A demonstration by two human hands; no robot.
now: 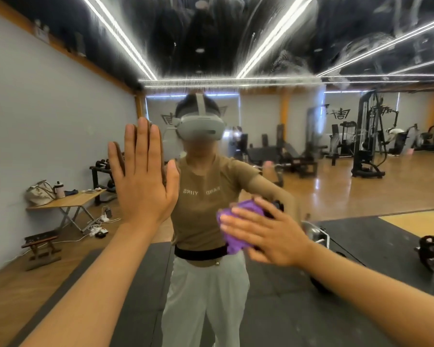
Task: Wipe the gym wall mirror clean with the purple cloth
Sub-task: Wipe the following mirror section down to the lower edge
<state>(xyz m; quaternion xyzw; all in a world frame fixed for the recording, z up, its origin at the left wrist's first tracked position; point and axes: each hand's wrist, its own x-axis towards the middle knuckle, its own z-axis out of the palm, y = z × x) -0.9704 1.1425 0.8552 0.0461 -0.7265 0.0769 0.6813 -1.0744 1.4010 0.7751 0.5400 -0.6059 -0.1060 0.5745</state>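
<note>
The wall mirror [311,186] fills the whole view and reflects me and the gym behind. Wet smears and streaks cover its upper part, over the reflected dark ceiling. My left hand [143,176] lies flat against the glass at left of centre, fingers straight and pointing up. My right hand [266,234] presses the bunched purple cloth [236,226] against the mirror at about waist height, fingers spread over it. Part of the cloth shows past my fingertips on the left side.
Everything else is reflection: a folding table [68,201] with a bag and bottle at left, cables on the floor beneath it, weight machines [368,136] at the back right, dark rubber mats [373,236] and wooden flooring.
</note>
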